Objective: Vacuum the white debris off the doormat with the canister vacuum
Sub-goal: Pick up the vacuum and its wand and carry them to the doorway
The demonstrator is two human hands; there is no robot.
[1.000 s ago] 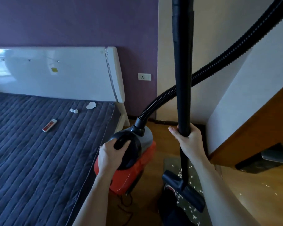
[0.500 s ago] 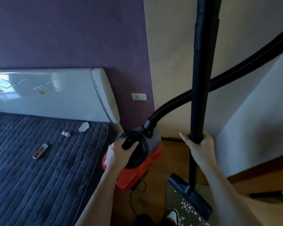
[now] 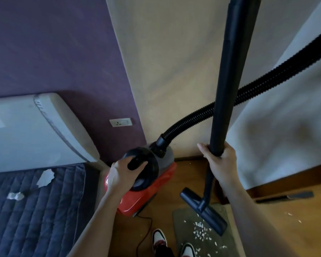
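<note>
Low at five o'clock, the doormat (image 3: 180,216) lies on the wooden floor (image 3: 278,229). Its white debris (image 3: 200,230) is scattered at six o'clock of the black floor nozzle (image 3: 206,214), which is over the mat's far edge. The right hand (image 3: 219,164) is curled round the upright wand (image 3: 228,89). At nine o'clock of it, the left hand (image 3: 122,175) grips the black handle atop the red canister vacuum (image 3: 146,197), between bed (image 3: 35,219) and mat. The ribbed hose (image 3: 248,91) runs off toward two o'clock.
</note>
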